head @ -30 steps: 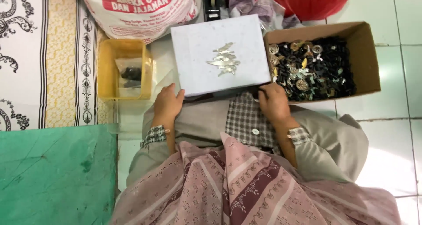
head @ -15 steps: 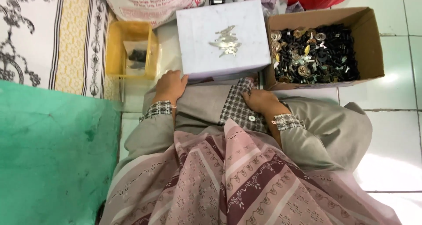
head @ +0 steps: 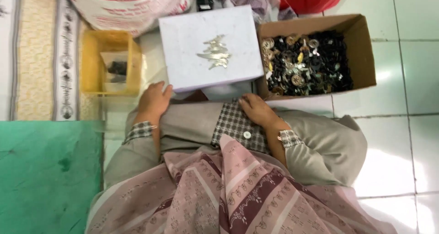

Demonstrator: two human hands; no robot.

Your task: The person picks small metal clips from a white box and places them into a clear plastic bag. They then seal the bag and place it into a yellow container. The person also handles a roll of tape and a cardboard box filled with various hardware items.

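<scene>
On lap: white box [head: 208, 46] long axis left-right, tilted slightly; both hands [head: 154, 101] open, flat.

White glossy floor tiles [head: 402, 78] are reflecting overhead light. Left of them, a green mat [head: 45, 179] is lying beside a patterned cream rug [head: 36, 55].

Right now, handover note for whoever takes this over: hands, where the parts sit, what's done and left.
Left hand: empty, resting on the lap by the pale box.
Right hand: empty, on the checked fabric below that box.
Small pile of silvery pieces lies on the pale box.
Cardboard box to the right is full of dark and metal parts.
Yellow tub to the left is nearly bare.
Most parts remain in the cardboard box.
</scene>
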